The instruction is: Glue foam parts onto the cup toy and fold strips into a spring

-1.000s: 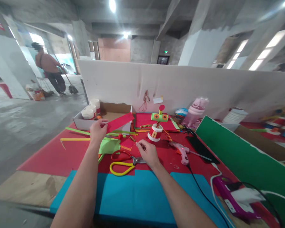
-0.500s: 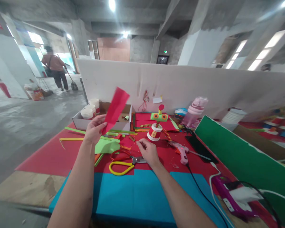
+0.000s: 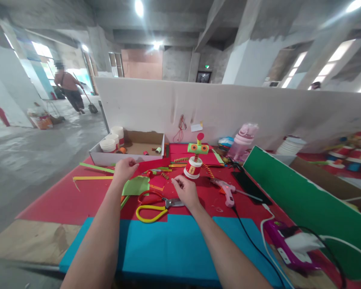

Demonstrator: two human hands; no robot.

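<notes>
- One left hand (image 3: 125, 170) and one right hand (image 3: 186, 192)
- One held red paper strip (image 3: 153, 163)
- One pair of scissors (image 3: 167, 203)
- One glue gun (image 3: 228, 193)
- One green-headed figure (image 3: 193, 169)
- Three white cups (image 3: 114, 138) sit in one box (image 3: 106, 158)
- One pink bottle (image 3: 243, 142)
- One purple power strip (image 3: 299, 257)

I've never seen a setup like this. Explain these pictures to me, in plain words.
There is no machine here, just a person's bare left hand and right hand. Every picture comes from one camera worn on that person's head, looking forward and down.

The left hand holds a red paper strip. The right hand hovers or rests by the scissors, fingers bent together; whether it pinches anything small, I cannot tell.

On the red-covered table there are also a green paper piece, a small figure with a cup body and a green head, and a pink glue gun. Farther back, a cardboard box holds white cups.
</notes>
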